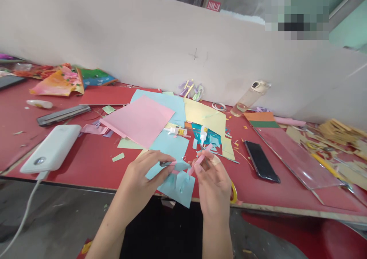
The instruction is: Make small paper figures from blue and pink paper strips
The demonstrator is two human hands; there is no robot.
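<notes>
My left hand (149,173) is closed in a pinch on a small blue and pink paper piece (181,165); a dark tip shows at its fingers, too small to name. Opposite it, my right hand (213,171) pinches a pink paper strip (197,163) that touches or nearly touches that piece. A yellow scissor handle (234,192) shows beside the right palm; how it is held is hidden. Under both hands lies a cut light blue sheet (185,190). Just beyond them are two small glue bottles (178,131), one lying among blue scraps (213,140).
Pink sheet (140,117) and yellow sheet (206,115) lie farther back. To the left are a white power bank (53,148) with its cable and a grey stapler-like bar (63,115). A phone (261,161), a clear bottle (248,100) and a plastic sleeve (298,156) lie right.
</notes>
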